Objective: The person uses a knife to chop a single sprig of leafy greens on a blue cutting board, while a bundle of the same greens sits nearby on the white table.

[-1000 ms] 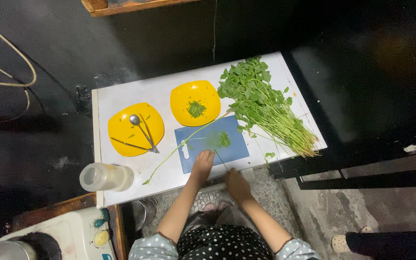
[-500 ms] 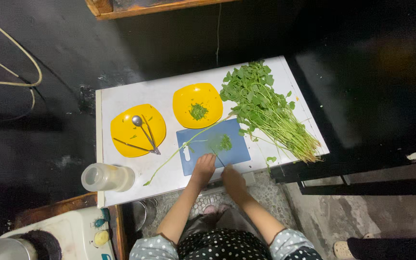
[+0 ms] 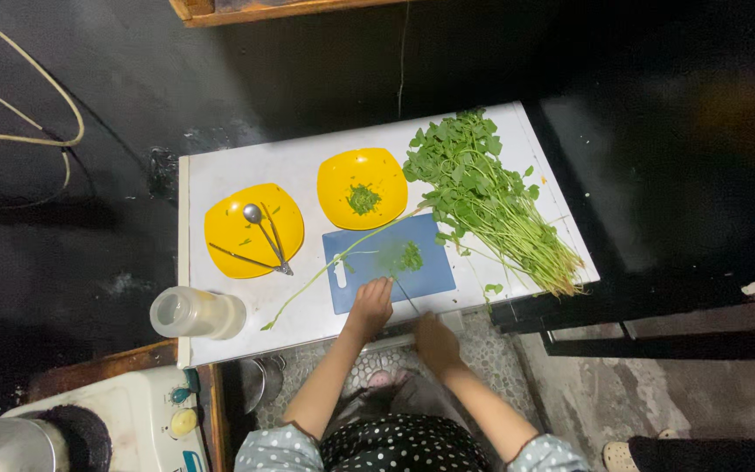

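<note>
A white, smooth rectangular worktop (image 3: pixel 246 170) filled the middle of the frame. On its lower middle lay a flat blue plastic cutting board (image 3: pixel 434 271) with a small heap of chopped green leaves (image 3: pixel 405 256) on it. The left hand (image 3: pixel 370 302) rested on the board's lower edge, fingers curled down onto it; whether it pinched the long thin green stem (image 3: pixel 321 271) that ran across the board toward the lower left could not be told. The right hand (image 3: pixel 435 339) sat just below the worktop's edge, closed around the handle of a knife (image 3: pixel 406 297) whose thin blade reached up onto the board.

Right of the board lay a loose bunch of leafy greens (image 3: pixel 482 197), leaves at the top, pale stalks fanned toward the lower right. Above the board stood a glossy yellow squarish plate (image 3: pixel 338 179) with a little pile of chopped greens in its middle. To its left a second yellow plate (image 3: pixel 225 218) held a metal spoon (image 3: pixel 259 223) and thin stems. A clear plastic jar (image 3: pixel 196 313) lay near the worktop's lower left corner.
</note>
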